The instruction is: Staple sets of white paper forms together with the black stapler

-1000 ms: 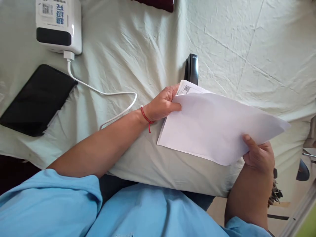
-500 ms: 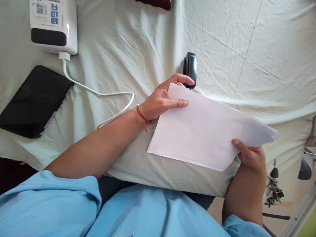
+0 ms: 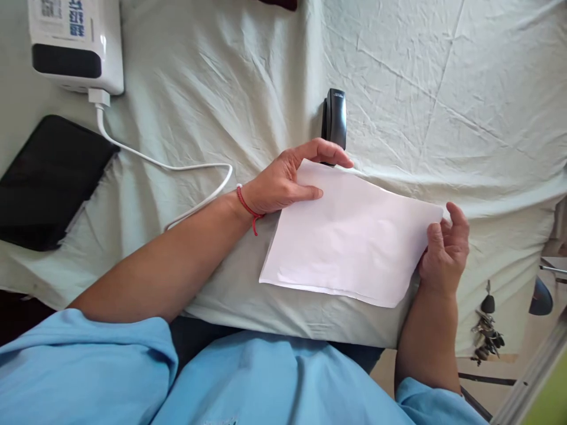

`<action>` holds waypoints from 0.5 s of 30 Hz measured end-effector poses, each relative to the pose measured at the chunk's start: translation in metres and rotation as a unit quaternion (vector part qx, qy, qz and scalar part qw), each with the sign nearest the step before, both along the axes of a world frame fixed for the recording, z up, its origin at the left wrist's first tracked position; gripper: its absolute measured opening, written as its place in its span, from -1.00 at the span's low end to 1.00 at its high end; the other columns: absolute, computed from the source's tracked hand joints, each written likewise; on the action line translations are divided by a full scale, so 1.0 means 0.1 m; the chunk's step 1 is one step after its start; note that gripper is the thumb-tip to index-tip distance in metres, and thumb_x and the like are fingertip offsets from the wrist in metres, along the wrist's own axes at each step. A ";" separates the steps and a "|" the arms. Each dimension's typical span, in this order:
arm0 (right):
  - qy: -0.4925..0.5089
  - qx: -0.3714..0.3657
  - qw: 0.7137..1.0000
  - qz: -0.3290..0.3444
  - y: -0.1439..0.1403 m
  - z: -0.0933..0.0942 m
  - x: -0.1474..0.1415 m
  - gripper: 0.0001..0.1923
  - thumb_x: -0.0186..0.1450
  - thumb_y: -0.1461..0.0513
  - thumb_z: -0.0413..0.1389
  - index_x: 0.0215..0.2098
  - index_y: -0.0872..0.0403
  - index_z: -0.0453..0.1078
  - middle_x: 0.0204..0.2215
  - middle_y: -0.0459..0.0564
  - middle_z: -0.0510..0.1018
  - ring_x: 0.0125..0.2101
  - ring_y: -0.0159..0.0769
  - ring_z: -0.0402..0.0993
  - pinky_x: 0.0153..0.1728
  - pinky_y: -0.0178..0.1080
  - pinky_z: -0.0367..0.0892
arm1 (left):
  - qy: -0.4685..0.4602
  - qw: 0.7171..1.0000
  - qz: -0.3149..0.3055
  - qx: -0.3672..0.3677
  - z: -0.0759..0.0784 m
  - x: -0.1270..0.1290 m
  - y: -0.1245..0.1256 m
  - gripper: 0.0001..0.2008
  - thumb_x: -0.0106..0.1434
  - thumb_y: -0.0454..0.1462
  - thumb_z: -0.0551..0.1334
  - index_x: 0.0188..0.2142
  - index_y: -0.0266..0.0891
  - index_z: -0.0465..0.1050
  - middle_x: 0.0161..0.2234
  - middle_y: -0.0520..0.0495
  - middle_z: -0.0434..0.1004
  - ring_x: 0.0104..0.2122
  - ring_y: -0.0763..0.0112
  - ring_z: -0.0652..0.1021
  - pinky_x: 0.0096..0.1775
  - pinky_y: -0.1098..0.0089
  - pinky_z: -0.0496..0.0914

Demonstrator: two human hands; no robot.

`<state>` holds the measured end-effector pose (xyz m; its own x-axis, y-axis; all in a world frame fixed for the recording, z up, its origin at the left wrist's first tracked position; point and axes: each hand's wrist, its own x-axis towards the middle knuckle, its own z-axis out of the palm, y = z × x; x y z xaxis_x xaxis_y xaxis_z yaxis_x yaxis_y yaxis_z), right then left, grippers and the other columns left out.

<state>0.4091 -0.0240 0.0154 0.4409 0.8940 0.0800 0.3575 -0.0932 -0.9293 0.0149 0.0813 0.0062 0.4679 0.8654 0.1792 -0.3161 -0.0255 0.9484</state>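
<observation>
Above the wrinkled pale-green cloth point(image 3: 491, 177), the left hand point(image 3: 281, 183) and right hand point(image 3: 444, 254) hold opposite ends of a thin white paper stack point(image 3: 349, 236). Uneven pushing could make the sheets bend or slide crooked.

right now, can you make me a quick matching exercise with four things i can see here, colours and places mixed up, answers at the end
Things:
1. paper
2. stapler
3. cable
4. bracelet

Colours and places:
a. white, plugged into the box
b. red, around the left arm
c. black, partly hidden by the left hand
d. white, between the left hand and the right hand

Right pairs: 1-d, 2-c, 3-a, 4-b
</observation>
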 end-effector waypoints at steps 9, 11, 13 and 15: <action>-0.029 -0.011 0.999 -0.021 0.07 0.08 -0.16 -0.30 0.35 -0.12 0.56 0.35 -0.05 0.71 0.24 0.05 0.77 0.28 -0.14 0.69 0.35 -0.10 0.58 | 0.036 0.996 -0.001 -0.079 0.16 -0.02 -0.06 -0.27 0.11 -0.03 0.85 0.23 0.00 0.78 0.03 -0.11 0.89 0.07 -0.01 0.84 -0.04 0.17 0.79; -0.044 -0.035 0.998 -0.027 0.08 0.09 -0.13 -0.40 0.34 -0.13 0.57 0.21 -0.03 0.75 0.05 -0.03 0.76 0.07 -0.19 0.69 0.13 -0.19 0.60 | 0.039 0.997 0.007 -0.065 0.15 -0.01 -0.05 -0.33 0.12 -0.06 0.83 0.20 -0.04 0.80 0.01 -0.12 0.89 0.07 0.01 0.83 0.01 0.18 0.78; -0.063 -0.063 0.996 -0.028 0.08 0.09 -0.10 -0.51 0.34 -0.18 0.58 -0.06 0.00 0.73 -0.25 -0.14 0.63 -0.19 -0.26 0.54 -0.14 -0.27 0.51 | 0.053 0.998 0.013 -0.043 0.15 0.01 -0.05 -0.47 0.19 -0.11 0.77 0.12 -0.09 0.82 0.04 -0.13 0.90 0.13 0.01 0.81 0.12 0.17 0.76; -0.069 -0.079 0.994 -0.029 0.08 0.10 -0.07 -0.48 0.32 -0.22 0.60 -0.20 0.00 0.67 -0.41 -0.21 0.48 -0.33 -0.32 0.37 -0.30 -0.30 0.36 | 0.075 0.996 0.026 -0.028 0.15 0.03 -0.06 -0.65 0.26 -0.17 0.69 0.02 -0.12 0.84 0.08 -0.14 0.91 0.20 0.01 0.80 0.24 0.14 0.73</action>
<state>0.4021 -0.0162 0.0251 0.4871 0.8733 0.0047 0.4701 -0.2576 -0.8441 0.0174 0.0757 0.0213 0.4400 0.8960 0.0603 -0.1699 0.0171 0.9853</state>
